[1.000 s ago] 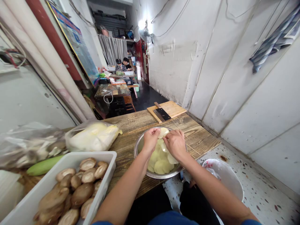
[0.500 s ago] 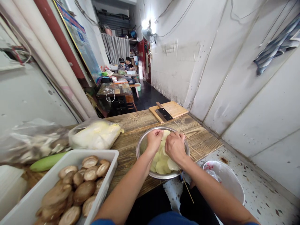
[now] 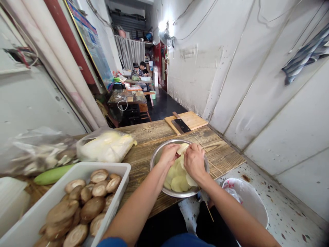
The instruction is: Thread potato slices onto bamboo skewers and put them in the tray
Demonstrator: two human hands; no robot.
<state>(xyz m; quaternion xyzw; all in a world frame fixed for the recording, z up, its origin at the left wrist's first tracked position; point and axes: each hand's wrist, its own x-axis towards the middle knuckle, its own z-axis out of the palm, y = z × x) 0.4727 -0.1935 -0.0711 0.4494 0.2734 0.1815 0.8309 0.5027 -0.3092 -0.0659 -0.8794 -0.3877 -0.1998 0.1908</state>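
A steel bowl [image 3: 156,158] holding several pale potato slices [image 3: 177,180] stands near the front edge of a wooden table [image 3: 144,137]. Both my hands are over the bowl. My left hand [image 3: 168,155] pinches a potato slice [image 3: 182,148] above the pile. My right hand [image 3: 194,161] is closed on a thin bamboo skewer [image 3: 207,207], whose end runs down past my wrist toward my lap.
A white tray of mushrooms [image 3: 77,206] sits front left, with a green vegetable [image 3: 50,175] and bagged cabbage [image 3: 106,145] behind it. A cutting board with a cleaver [image 3: 181,125] lies at the far edge. Loose skewers [image 3: 205,149] lie right of the bowl. A bucket [image 3: 248,199] stands on the floor. Two people sit far back.
My hands have stayed over the bowl, shifting slightly. The skewer in my right hand has come into view below my wrist. The camera has tilted a little.
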